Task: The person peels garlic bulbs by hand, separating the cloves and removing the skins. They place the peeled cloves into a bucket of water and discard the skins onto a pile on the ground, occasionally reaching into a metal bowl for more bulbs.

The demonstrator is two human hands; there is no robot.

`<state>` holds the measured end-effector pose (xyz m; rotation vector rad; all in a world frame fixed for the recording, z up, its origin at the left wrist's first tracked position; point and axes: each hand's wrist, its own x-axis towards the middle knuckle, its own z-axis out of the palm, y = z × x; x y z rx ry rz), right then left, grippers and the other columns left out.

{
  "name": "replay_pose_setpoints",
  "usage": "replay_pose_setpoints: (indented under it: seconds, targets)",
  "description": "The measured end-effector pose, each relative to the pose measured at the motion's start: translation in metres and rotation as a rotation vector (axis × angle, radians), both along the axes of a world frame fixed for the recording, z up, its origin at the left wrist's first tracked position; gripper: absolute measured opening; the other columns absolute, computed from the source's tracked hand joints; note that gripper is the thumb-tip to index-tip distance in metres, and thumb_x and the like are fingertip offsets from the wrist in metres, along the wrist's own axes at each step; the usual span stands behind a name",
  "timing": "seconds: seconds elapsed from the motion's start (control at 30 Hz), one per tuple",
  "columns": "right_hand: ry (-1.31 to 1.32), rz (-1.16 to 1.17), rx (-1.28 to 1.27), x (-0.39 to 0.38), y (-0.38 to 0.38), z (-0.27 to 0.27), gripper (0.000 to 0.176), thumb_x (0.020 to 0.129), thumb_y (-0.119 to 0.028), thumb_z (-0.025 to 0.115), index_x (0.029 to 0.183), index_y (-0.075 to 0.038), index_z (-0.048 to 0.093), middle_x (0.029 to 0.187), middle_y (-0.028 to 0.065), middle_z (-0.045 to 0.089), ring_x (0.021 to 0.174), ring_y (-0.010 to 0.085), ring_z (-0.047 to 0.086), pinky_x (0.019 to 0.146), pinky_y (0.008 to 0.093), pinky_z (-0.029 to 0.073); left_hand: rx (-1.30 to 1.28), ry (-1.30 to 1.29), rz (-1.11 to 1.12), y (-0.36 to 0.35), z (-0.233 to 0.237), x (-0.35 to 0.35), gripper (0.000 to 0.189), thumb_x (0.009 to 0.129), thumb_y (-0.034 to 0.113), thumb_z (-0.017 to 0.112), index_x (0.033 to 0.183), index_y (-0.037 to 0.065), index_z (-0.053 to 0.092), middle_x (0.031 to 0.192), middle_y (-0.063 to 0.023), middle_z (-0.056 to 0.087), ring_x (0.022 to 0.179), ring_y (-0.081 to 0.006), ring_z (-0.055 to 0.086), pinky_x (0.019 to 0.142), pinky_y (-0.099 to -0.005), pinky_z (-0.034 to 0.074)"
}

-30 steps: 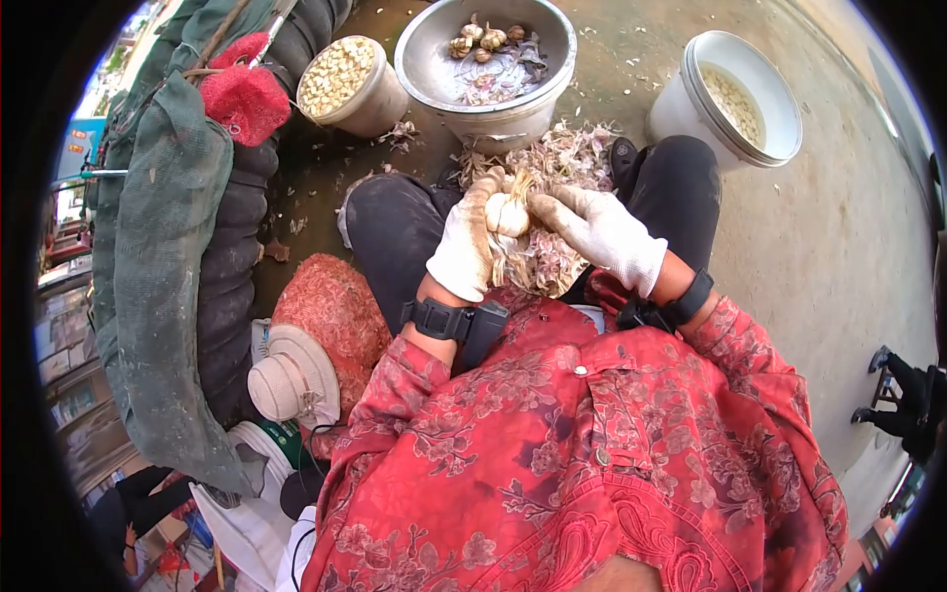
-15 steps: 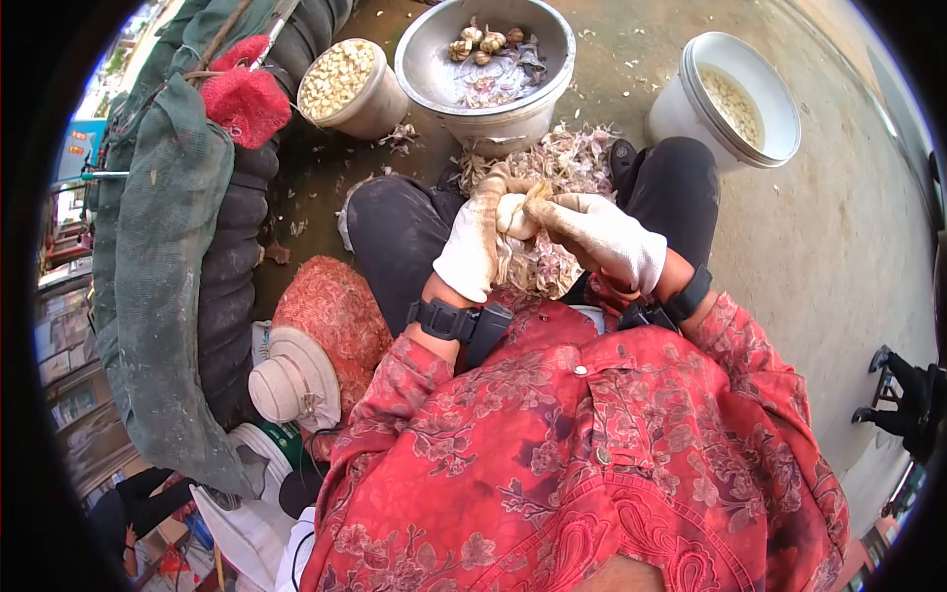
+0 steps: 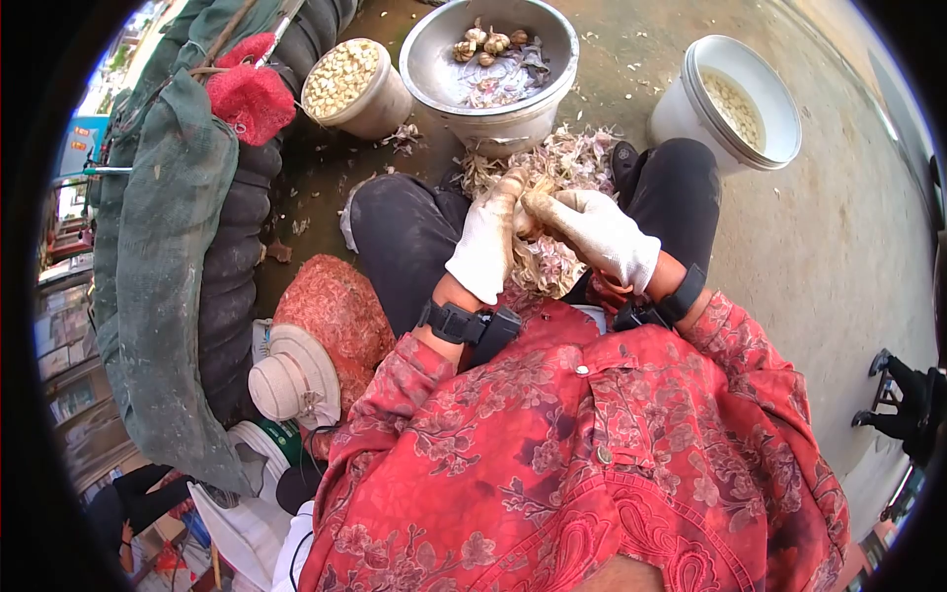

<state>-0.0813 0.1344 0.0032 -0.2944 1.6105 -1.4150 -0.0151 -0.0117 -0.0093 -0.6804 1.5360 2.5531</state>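
Note:
Both hands wear white gloves stained brown at the fingers, and they meet in front of my knees. My left hand (image 3: 488,237) is closed round one side of a garlic bulb (image 3: 526,226), which the fingers mostly cover. Pressed against the bulb from the other side, the fingers of my right hand (image 3: 597,233) are closed too. Beneath the hands lies a heap of garlic skins (image 3: 552,168). Just beyond it, a metal basin (image 3: 419,69) holds several whole garlic bulbs (image 3: 493,41) and loose skins.
A bucket of peeled cloves (image 3: 380,104) stands left of the basin. To the right is a white bucket (image 3: 681,113) with cloves in liquid. A red mesh sack (image 3: 335,306) and a straw hat (image 3: 291,380) lie by my left side. A person (image 3: 903,400) sits far right.
My hands have turned and drawn closer round the garlic bulb, so less of it shows. My left wrist has shifted slightly right.

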Motion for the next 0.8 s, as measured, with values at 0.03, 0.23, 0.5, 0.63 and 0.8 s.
replay_pose_setpoints:
  seconds: [0.03,0.23,0.5,0.63,0.8]
  targets:
    - [0.009,-0.025,-0.043,0.001,-0.001,-0.001,0.042,0.093,-0.042,0.056,0.093,-0.002,0.069,0.082,0.0002,0.067,0.074,0.0056,0.056,0.07,0.0215,0.044,0.0,-0.061,0.008,0.001,0.004,0.0,0.028,0.097,0.035,0.046,0.093,0.009,0.057,0.066,0.0021,0.049,0.056,-0.0091,0.041,0.053,-0.0225,0.034]
    - [-0.009,-0.088,-0.157,0.007,-0.004,-0.001,0.04,0.091,-0.039,0.06,0.094,0.0,0.069,0.083,0.0021,0.069,0.076,0.0078,0.06,0.073,0.0231,0.047,0.112,-0.124,0.056,0.003,0.003,-0.001,0.027,0.097,0.033,0.047,0.095,0.009,0.058,0.069,0.0017,0.05,0.055,-0.0094,0.041,0.053,-0.0224,0.035]
    - [0.538,0.163,0.212,0.007,0.0,0.019,0.042,0.088,-0.046,0.06,0.098,-0.007,0.069,0.08,0.0145,0.068,0.07,0.0224,0.065,0.067,0.0336,0.051,0.169,-0.115,0.149,0.0,-0.018,-0.002,0.031,0.098,0.034,0.047,0.104,0.006,0.058,0.088,-0.0071,0.063,0.071,-0.0176,0.06,0.063,-0.0275,0.05]
    - [0.744,0.34,0.281,0.01,-0.002,0.019,0.047,0.087,-0.054,0.054,0.095,-0.01,0.07,0.081,0.0192,0.066,0.077,0.0364,0.064,0.07,0.0414,0.051,0.207,-0.059,0.135,-0.008,-0.029,-0.005,0.034,0.097,0.035,0.047,0.104,0.004,0.057,0.088,-0.0102,0.064,0.074,-0.0201,0.063,0.064,-0.0315,0.053]
    - [0.797,0.446,0.238,0.022,0.0,0.009,0.043,0.086,-0.051,0.057,0.098,-0.012,0.07,0.08,0.0174,0.066,0.074,0.0354,0.064,0.07,0.0405,0.051,0.309,-0.076,0.098,-0.011,-0.021,-0.006,0.033,0.098,0.035,0.044,0.101,0.005,0.057,0.084,-0.0096,0.063,0.072,-0.0208,0.063,0.058,-0.0323,0.053]
